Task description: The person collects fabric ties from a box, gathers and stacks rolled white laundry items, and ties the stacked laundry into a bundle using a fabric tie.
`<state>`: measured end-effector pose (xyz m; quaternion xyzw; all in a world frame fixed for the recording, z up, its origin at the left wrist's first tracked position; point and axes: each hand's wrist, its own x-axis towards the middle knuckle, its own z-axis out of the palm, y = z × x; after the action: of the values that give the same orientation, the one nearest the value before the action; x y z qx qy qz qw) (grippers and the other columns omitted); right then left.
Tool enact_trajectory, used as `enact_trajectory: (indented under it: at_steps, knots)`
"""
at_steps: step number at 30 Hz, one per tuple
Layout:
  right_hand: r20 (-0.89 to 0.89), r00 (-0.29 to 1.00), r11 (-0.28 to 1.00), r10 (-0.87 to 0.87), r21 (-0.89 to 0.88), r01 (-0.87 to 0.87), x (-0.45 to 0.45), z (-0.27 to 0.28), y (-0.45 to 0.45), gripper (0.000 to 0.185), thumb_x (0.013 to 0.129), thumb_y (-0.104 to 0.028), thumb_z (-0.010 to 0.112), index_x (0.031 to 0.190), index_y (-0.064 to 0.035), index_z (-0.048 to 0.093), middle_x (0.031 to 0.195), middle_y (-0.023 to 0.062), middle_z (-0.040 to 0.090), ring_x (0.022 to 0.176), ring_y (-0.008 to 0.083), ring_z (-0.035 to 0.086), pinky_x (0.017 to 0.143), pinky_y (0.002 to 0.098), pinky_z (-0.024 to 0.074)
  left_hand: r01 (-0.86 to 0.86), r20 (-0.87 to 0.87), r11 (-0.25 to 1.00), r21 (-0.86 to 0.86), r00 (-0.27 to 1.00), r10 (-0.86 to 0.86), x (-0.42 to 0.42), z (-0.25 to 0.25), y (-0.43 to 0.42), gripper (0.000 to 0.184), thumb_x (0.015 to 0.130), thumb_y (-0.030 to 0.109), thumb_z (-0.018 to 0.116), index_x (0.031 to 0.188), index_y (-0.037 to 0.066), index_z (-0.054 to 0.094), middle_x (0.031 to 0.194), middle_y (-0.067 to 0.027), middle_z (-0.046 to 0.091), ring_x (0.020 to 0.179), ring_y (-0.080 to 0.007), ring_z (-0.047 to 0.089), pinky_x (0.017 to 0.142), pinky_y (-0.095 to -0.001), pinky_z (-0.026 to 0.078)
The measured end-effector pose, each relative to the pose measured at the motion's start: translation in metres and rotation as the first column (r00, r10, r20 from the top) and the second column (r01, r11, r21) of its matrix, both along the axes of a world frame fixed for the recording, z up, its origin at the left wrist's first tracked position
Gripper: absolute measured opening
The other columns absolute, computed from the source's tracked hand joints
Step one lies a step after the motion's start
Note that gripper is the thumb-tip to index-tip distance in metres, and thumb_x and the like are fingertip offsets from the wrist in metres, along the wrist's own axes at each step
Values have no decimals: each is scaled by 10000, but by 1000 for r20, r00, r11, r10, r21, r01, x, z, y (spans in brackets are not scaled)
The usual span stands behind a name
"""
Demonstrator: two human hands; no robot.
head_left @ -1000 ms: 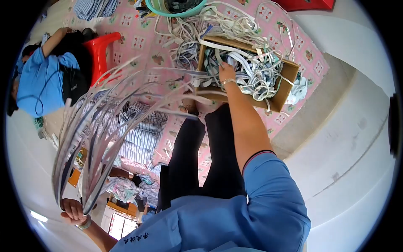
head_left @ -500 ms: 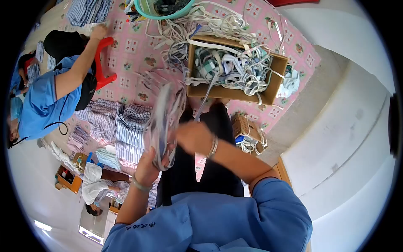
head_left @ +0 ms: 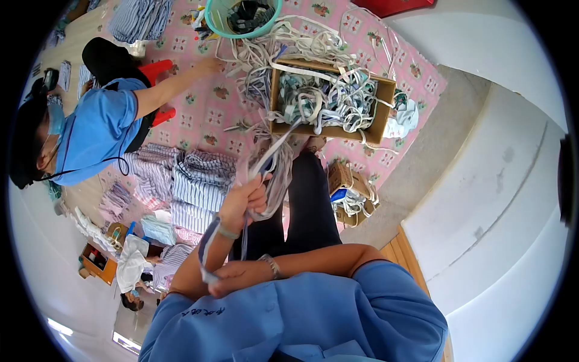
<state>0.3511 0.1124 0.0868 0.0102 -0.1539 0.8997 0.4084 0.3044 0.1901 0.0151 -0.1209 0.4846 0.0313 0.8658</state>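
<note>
My left hand is closed around a looped bundle of fabric strips, mostly whitish and grey, hanging above my lap. One strip stretches from the bundle toward the cardboard box, which holds a tangle of white, green and blue-grey strips. Close to my chest, my right hand grips a blue-and-white fabric strip. That strip loops up beside my left wrist; its far end is hidden near my left hand.
Folded striped garments lie on the pink patterned cloth to my left. A co-worker in blue reaches toward loose strips. A teal basin stands beyond, and a smaller box sits right of my legs.
My right hand has moved from beside the bundle down to my chest, drawing a strip with it. My left hand has shifted slightly up and right. The co-worker's arm has swung toward the loose strips.
</note>
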Motion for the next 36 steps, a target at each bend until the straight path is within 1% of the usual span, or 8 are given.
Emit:
enact_trajectory:
  at_steps: [4,8,14,18,20,26,32,36]
  knots:
    - [492,803,940,-336,119,321,69,-40,-15,251,901,-232,451,919,-37,608,837,40,592,792,134,538,708,270,437,703,-316,424,570,665,-677,-39,78,26,233,864,84,485,1046,-36,566,751,-23,592,665,-104,554,601,-235,451]
    - [843,532,702,-79,-332,630,135,-133,-31,464,907,-363,381,668,-22,586,689,60,573,664,148,552,652,267,443,426,-164,219,878,697,-698,-126,157,45,288,731,-3,610,1010,-66,572,1042,-182,576,931,-236,575,818,-337,443]
    - [985,-149,661,-91,172,731,175,-245,0,304,888,-289,462,876,-11,584,709,58,576,636,137,533,572,267,432,29,22,709,705,998,-63,-291,227,44,231,780,224,562,880,16,570,735,-69,540,570,-154,490,504,-248,384]
    - [999,-36,621,29,11,783,219,-364,29,326,901,-255,444,1110,-19,525,996,87,568,854,152,546,694,270,488,582,-773,729,360,623,-117,-413,289,-41,312,818,373,515,764,66,502,515,20,406,382,-97,358,356,-225,282]
    - [986,-14,662,169,-102,742,234,-411,44,354,894,-267,453,1147,-25,507,1017,104,558,884,177,540,712,301,499,412,-879,896,165,473,-55,-446,298,-98,284,811,368,525,821,85,511,510,30,380,380,-80,325,359,-223,265]
    - [904,182,428,386,-350,833,235,-490,60,417,843,-362,518,1119,-53,475,868,109,572,646,212,593,502,332,483,112,-285,985,134,956,-70,-523,292,-185,175,886,306,451,891,153,537,517,73,241,399,-67,217,373,-227,192]
    - [885,366,309,289,-448,839,240,-500,59,365,787,-308,626,1049,-73,529,719,41,520,449,126,472,356,271,324,87,-724,943,-322,619,-305,-413,236,-161,173,882,299,456,840,146,524,514,77,224,404,-64,211,387,-241,205]
    - [976,37,507,214,-143,850,225,-456,35,277,778,-327,638,725,-80,524,605,-9,478,461,81,382,398,230,314,37,-699,987,-157,702,-137,-357,155,-132,173,854,327,514,819,157,511,504,70,232,384,-67,207,407,-249,244]
